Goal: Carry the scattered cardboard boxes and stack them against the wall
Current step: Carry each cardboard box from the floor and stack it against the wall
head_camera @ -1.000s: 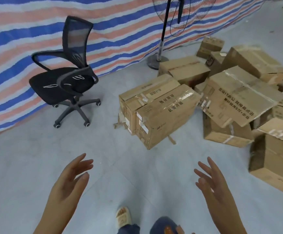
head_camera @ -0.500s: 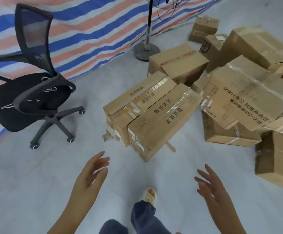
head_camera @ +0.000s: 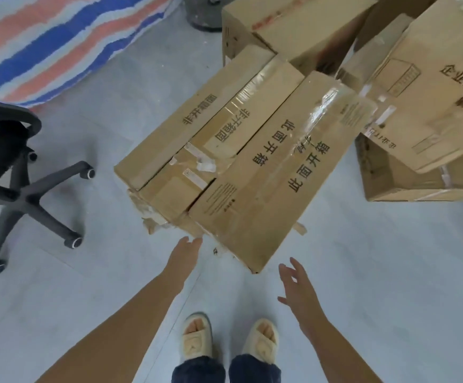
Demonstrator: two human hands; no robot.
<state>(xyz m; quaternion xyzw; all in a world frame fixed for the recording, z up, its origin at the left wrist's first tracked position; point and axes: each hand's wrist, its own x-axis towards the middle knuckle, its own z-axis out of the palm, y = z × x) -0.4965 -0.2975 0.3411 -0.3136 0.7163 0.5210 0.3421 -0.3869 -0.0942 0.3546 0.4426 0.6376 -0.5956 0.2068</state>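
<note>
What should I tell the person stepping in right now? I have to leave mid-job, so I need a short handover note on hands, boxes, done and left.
Left hand: open, fingertips at the torn near corner of the long taped box; contact unclear.
Right hand: open, holding nothing, just short of that box's near end.
Boxes: the long taped box lies tilted against a second long box beside it; more boxes are piled behind and to the right. An office chair stands to the left, by the striped tarp.
Done: no stacked box in view.
Left: grip the near box, carry it to the wall, then the others.
</note>
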